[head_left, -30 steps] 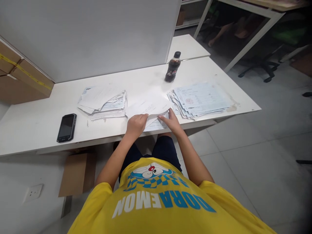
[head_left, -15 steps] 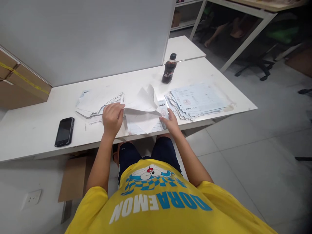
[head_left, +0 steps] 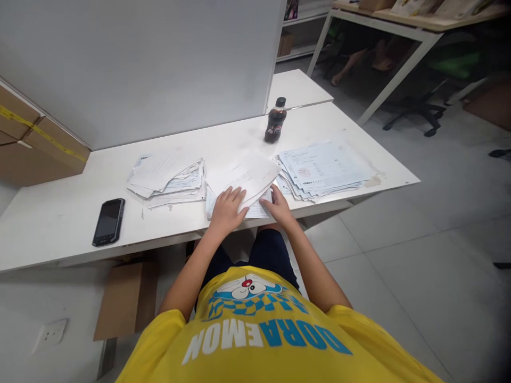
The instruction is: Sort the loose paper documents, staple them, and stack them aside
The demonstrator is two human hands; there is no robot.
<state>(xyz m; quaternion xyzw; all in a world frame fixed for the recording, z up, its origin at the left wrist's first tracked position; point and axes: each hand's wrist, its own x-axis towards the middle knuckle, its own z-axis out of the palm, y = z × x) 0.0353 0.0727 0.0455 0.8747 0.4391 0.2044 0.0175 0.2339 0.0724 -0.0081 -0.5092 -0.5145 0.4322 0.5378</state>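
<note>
Standing over the white worktop (head_left: 59, 218), the person has both hands at its near edge. Left hand (head_left: 227, 209) lies flat, fingers spread, pressing the top sheet (head_left: 247, 173) of the middle papers. Right hand (head_left: 279, 206) pinches that sheet's near right corner. Paper stacks sit either side, left stack (head_left: 167, 175) and right stack (head_left: 323, 167). Phone (head_left: 108, 222) is toward the left end, cola bottle (head_left: 275, 120) at the far edge.

Bottle (head_left: 274, 120) behind paper stacks (head_left: 325, 169)
</note>
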